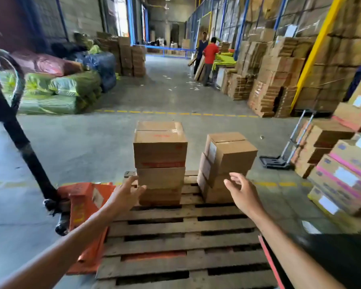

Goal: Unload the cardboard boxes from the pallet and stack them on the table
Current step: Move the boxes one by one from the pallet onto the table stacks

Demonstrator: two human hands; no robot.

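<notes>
On the pallet two box stacks stand at the far end: left stack, right stack. Our left hand and right hand reach out, fingers spread, holding nothing.

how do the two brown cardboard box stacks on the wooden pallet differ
The left brown cardboard stack stands taller and squared up; the right brown cardboard stack is shorter and turned at an angle. The left shows red print, the right white labels. Both sit at the wooden pallet's far end, untouched.

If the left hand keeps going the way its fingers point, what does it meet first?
Most likely the lower boxes of the left stack; the left hand is open beside them, though depth is unclear.
</notes>
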